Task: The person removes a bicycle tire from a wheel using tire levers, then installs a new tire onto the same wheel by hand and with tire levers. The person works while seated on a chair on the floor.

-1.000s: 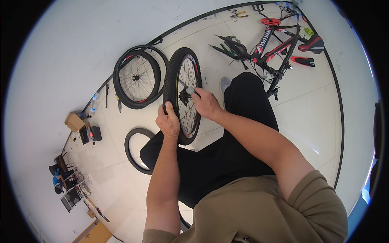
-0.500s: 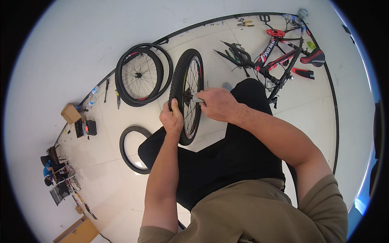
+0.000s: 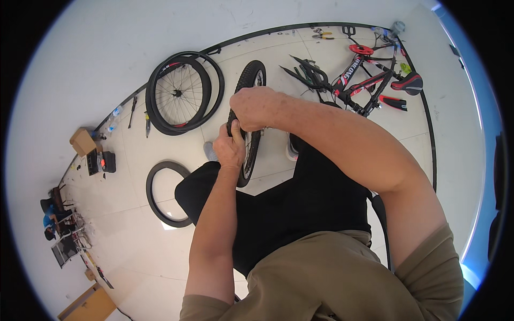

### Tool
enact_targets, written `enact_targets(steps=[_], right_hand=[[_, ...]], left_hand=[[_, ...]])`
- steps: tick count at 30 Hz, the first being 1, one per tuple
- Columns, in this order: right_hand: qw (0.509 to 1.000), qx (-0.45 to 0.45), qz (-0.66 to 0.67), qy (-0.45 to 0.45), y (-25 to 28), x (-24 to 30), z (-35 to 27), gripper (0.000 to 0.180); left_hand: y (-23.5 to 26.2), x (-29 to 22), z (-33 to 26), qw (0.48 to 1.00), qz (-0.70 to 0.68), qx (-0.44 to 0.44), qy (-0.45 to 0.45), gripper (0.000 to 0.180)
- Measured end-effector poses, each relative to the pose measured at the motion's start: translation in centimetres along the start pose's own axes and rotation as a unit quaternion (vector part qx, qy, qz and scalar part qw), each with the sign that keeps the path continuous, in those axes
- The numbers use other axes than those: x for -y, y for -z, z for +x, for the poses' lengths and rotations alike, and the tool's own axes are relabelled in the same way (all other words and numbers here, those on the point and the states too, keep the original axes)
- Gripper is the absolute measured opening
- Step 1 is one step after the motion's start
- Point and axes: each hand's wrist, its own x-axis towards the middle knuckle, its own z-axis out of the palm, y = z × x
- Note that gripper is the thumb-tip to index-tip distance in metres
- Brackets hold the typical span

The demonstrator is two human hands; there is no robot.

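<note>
A bicycle wheel (image 3: 250, 158) with a knobby black tire stands upright between my knees. My left hand (image 3: 230, 147) is closed round its near left side, thumb pointing up along the tire. My right hand (image 3: 254, 108) is closed in a fist across the upper part of the wheel, just above my left hand and hiding the hub. Whatever the right fingers hold is hidden behind the hand.
Left of the wheel lie a spoked wheel with a loose tire (image 3: 176, 93) and another bare tire (image 3: 155, 198). A bicycle frame (image 3: 361, 77) lies at the far right, near pliers (image 3: 323, 36). An open cardboard box (image 3: 83, 142) stands far left.
My right hand has moved left and up from beside the hub onto the tire. The grey piece it held there is now out of sight. My left hand still grips the wheel.
</note>
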Motion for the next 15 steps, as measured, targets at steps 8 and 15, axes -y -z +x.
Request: enact_targets(steps=[8,15], right_hand=[[1.0,-0.026,-0.014,-0.005,-3.0,-1.0,-0.7,0.024],[0.947,-0.24,0.211,-0.038,-12.6,-4.5,-2.9,0.022]], left_hand=[[1.1,0.7,0.5,0.999,-0.022,-0.001,0.033,0.051],[1.1,1.3,0.6,0.999,-0.01,-0.003,0.049,0.051]])
